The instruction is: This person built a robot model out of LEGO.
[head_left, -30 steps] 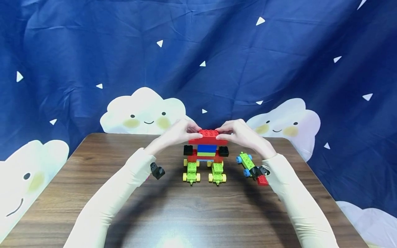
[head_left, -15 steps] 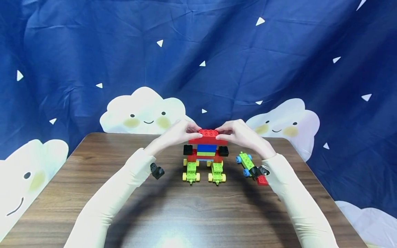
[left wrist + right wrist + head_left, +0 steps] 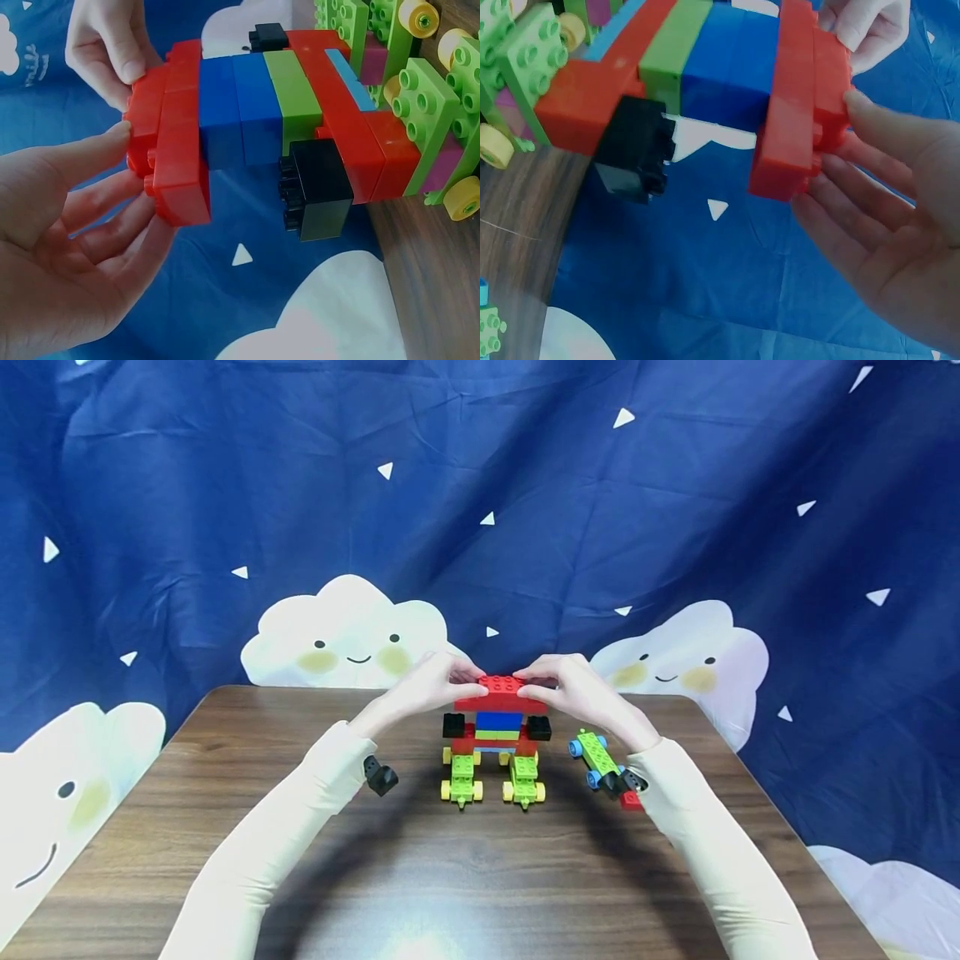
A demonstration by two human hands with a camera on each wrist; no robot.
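A toy-brick build stands upright on two lime green wheeled bases (image 3: 462,767) with yellow wheels. Its middle has blue bricks (image 3: 238,112) over a lime green brick (image 3: 294,101). A black brick (image 3: 453,725) sticks out on each side. Up top, a red brick (image 3: 501,683) sits on a longer red brick (image 3: 180,150). My left hand (image 3: 427,687) grips the left end of the top red brick between thumb and fingers. At its right end my right hand (image 3: 567,689) holds the same brick likewise. Fingers partly hide the brick's ends.
Right of the build, a lime green wheeled base (image 3: 596,753) with blue wheels lies beside a red brick (image 3: 632,802), partly behind the right wrist camera. The brown wooden table (image 3: 450,877) ends at a blue cloth (image 3: 480,485) with clouds.
My right hand has shifted slightly to the left on the top red brick. The left hand and the build look nearly unchanged; the head view has tilted a little.
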